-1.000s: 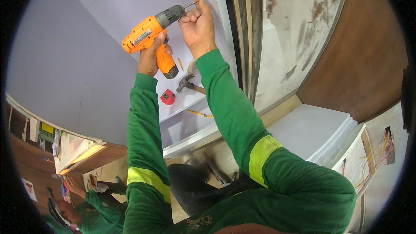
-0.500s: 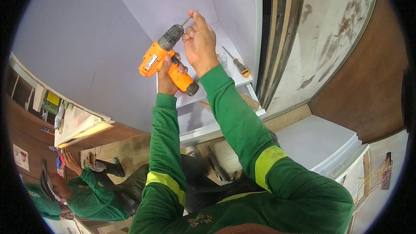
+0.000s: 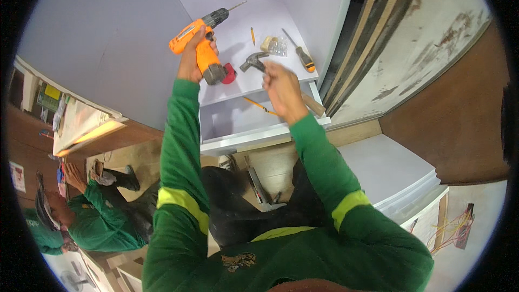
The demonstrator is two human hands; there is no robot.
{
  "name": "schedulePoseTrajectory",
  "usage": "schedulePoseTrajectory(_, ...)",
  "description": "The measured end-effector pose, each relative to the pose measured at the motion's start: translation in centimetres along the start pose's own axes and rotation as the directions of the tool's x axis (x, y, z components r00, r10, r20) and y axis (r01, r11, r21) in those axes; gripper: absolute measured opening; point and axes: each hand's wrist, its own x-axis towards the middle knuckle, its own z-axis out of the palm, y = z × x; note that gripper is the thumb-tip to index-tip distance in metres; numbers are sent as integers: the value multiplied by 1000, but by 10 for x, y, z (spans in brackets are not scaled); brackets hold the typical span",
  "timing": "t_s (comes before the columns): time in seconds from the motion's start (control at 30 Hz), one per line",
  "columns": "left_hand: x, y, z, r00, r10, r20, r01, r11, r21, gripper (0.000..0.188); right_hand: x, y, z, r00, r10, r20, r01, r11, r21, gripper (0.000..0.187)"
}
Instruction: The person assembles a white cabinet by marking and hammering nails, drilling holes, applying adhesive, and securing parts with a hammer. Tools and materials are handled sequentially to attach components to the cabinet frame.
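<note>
My left hand is wrapped round the grip of an orange and black cordless drill, its thin bit pointing up and right. My right hand is closed at the neck of a claw hammer, whose grey head shows over the white shelf; the hand hides the handle there. Behind the drill's battery sits a round red object, partly hidden. Farther right on the shelf are a short pencil, a clear plastic pack and a screwdriver with a grey and orange handle.
Below the shelf, a pulled-out drawer holds a yellow pencil and a brown wooden piece. White panels are stacked at right. Tools lie on the floor between my legs. A co-worker is at lower left.
My right hand has left the drill bit and come down to the hammer. The left hand has shifted slightly left with the drill. More of the shelf and drawer shows.
</note>
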Motion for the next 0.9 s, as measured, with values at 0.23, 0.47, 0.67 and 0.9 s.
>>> schedulePoseTrajectory(0.23, 111, -17, -82, 981, -185, -50, 189, 979, 75, 44, -70, 43, -60, 996, 84, -21, -86, 969, -230, 29)
schedulePoseTrajectory(0.47, 137, -46, -129, 967, -210, -144, 216, 976, 23, 42, -58, 19, -64, 997, 73, 40, -56, 946, -318, 34)
schedulePoseTrajectory(0.67, 124, -32, -121, 933, -246, -264, 327, 885, 332, 44, -54, -2, -76, 994, 77, 72, -66, 986, -154, 29)
schedulePoseTrajectory(0.9, 121, -30, -160, 942, -32, -333, 319, 380, 868, 58, -58, -22, -70, 986, 19, 167, 7, 988, -152, 33)
